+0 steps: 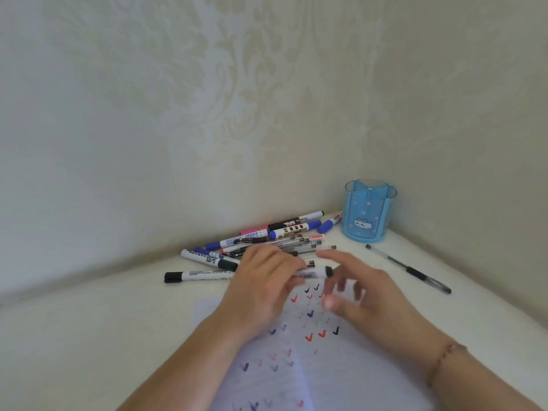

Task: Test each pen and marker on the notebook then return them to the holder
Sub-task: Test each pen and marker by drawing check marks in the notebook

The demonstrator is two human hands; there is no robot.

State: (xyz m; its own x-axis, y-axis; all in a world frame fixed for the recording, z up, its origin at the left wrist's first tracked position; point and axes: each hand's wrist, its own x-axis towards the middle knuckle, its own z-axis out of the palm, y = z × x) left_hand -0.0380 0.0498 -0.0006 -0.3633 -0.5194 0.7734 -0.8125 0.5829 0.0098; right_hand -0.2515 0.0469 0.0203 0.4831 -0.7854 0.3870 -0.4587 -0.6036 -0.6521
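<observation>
White-barrelled marker (315, 273), black-capped, is gripped by your left hand (264, 287) above the notebook (341, 366); your right hand (358, 295), blurred, fingers loosely spread, is beside its cap. Blue holder (369, 211) stands in the far corner, apart.

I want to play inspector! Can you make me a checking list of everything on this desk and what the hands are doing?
Surface: white desk, set in a corner.
Job's things: open notebook covered in coloured ticks; blue holder upright, looks empty; pile of pens and markers lying beside it; one black pen lying apart.
Clutter: nothing seen.
Grippers: left hand holds a black-capped marker; right hand blurred, fingers spread at the cap.
Cables: nothing seen.
Surroundings: patterned wallpaper.
</observation>
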